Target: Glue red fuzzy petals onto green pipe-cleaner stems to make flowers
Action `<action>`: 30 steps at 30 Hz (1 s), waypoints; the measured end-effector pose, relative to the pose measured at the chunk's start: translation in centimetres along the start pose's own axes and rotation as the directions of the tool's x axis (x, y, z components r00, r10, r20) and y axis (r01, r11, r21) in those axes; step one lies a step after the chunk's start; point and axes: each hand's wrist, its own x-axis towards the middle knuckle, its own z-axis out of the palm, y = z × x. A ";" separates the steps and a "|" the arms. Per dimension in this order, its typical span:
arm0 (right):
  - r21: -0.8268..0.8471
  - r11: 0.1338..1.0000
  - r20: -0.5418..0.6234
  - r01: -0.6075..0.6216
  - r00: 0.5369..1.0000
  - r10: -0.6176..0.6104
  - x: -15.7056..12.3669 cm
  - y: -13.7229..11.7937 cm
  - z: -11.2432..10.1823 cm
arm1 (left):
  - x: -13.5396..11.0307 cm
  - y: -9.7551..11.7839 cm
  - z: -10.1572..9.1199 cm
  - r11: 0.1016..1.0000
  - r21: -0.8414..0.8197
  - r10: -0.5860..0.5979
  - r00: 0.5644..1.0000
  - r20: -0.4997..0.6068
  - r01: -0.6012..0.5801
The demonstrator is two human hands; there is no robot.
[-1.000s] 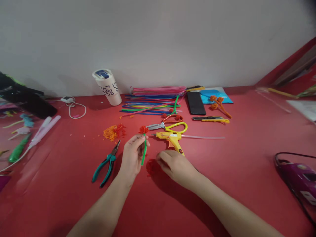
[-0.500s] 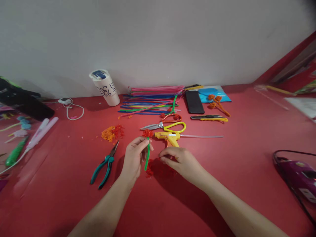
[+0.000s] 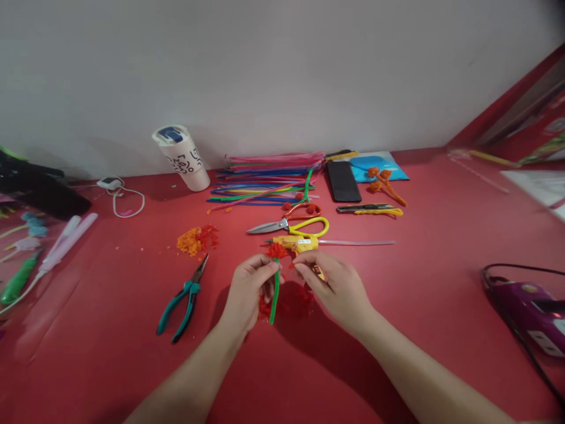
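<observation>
My left hand [image 3: 247, 288] is closed around the green stem of a red pipe-cleaner flower [image 3: 276, 288], its fluffy head upright above the thumb. Close on the right, my right hand [image 3: 339, 285] pinches a small red fuzzy piece [image 3: 292, 266], just apart from the flower head. A heap of red fuzzy bits [image 3: 293, 303] lies on the table beneath both hands. Behind them rests a yellow glue gun [image 3: 286, 242] with a clear glue stick in its back; my right hand partly covers its handle. Scissors [image 3: 282, 225] with red and yellow handles lie just beyond it.
Teal-handled pliers [image 3: 189, 291] and a pile of orange and red bits [image 3: 194, 240] are at left. Pipe cleaners [image 3: 265, 176], a white tumbler [image 3: 183, 159], a phone [image 3: 344, 182] and a cutter knife [image 3: 368, 208] line the back. A purple power strip [image 3: 525, 309] sits at right.
Both hands have shifted slightly right and nearer to me, carrying the flower along. My right hand has risen toward the flower head, and a small red piece now shows at its fingertips.
</observation>
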 end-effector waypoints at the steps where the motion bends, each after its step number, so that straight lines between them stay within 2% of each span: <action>1: -0.027 0.999 -0.020 0.040 0.999 -0.041 0.0 0.0 0.0 | 0.0 0.0 0.1 1.000 0.003 -0.013 1.000 0.014 0.013; 3: -0.064 0.993 -0.054 0.100 0.993 -0.104 0.0 0.0 0.1 | -0.2 0.1 0.2 0.999 0.004 -0.043 0.998 0.036 0.042; 7: -0.089 0.989 -0.094 0.115 0.988 -0.123 0.0 0.0 0.1 | -0.5 0.1 0.5 0.996 0.013 -0.090 0.994 0.053 0.090; 14: -0.104 0.978 -0.070 0.182 0.979 -0.190 0.0 0.7 0.3 | -0.5 0.2 0.5 0.994 0.063 -0.095 0.994 0.059 0.092; 23: -0.267 0.891 -0.088 0.367 0.912 -0.401 0.0 1.0 0.5 | -0.5 -0.3 0.3 0.991 0.133 -0.039 0.998 0.051 0.032; 30: -0.381 0.833 -0.075 0.401 0.885 -0.460 0.1 0.5 0.3 | -0.7 -0.4 0.2 0.954 0.288 0.074 0.997 0.025 -0.078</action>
